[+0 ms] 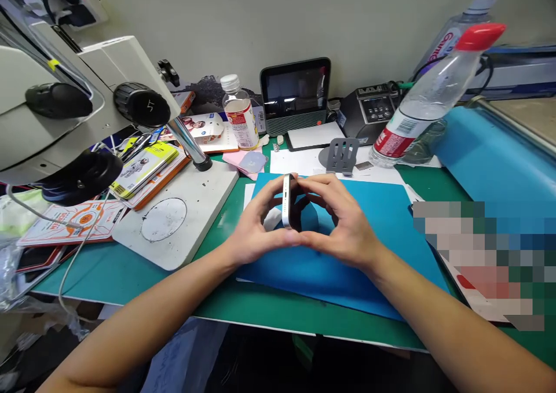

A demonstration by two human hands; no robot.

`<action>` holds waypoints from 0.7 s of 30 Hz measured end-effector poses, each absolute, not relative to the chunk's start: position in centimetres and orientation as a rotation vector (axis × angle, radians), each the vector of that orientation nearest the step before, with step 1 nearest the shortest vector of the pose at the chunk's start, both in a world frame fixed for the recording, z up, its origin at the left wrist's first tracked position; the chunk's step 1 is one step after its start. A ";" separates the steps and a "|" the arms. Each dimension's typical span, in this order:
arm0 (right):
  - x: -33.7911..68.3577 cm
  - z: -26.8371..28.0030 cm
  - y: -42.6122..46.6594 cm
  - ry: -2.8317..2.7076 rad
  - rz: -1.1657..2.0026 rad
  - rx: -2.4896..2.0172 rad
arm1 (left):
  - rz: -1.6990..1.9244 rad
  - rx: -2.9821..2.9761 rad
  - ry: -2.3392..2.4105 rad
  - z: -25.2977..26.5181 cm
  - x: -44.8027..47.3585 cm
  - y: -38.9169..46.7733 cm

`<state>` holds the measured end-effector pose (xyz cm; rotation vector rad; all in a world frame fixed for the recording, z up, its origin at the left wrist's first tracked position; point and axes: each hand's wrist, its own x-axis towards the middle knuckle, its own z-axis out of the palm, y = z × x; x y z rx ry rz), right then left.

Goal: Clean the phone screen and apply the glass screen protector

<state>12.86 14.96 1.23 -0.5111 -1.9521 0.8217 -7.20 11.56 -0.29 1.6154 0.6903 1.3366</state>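
A smartphone (286, 201) is held up on edge above a blue mat (382, 242), its bottom end with the charging port facing me. My left hand (256, 225) grips it from the left, thumb along the near edge and fingers at the far edge. From the other side my right hand (343, 222) pinches the same phone, its thumb tip meeting the left thumb and its fingertips at the far edge. The dark face of the phone is turned to the right. Something white shows behind the phone inside the left hand; I cannot make out what it is.
A microscope with a black focus knob (143, 105) and pale base (195, 202) stands at left. Behind the mat are a grey phone stand (342, 155), a dark-screened display (296, 92) and a drink bottle (241, 115). A red-capped bottle (428, 100) leans at right.
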 end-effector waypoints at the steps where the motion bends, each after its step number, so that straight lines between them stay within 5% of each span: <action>1: 12.8 1.2 15.0 -1.966 0.809 -0.489 | 1.374 1.628 0.667 -0.2 -7.3 11.4; 21: 12.8 2.3 13.7 -2.062 0.238 -0.366 | 1.545 1.796 0.325 -1.1 -6.3 11.0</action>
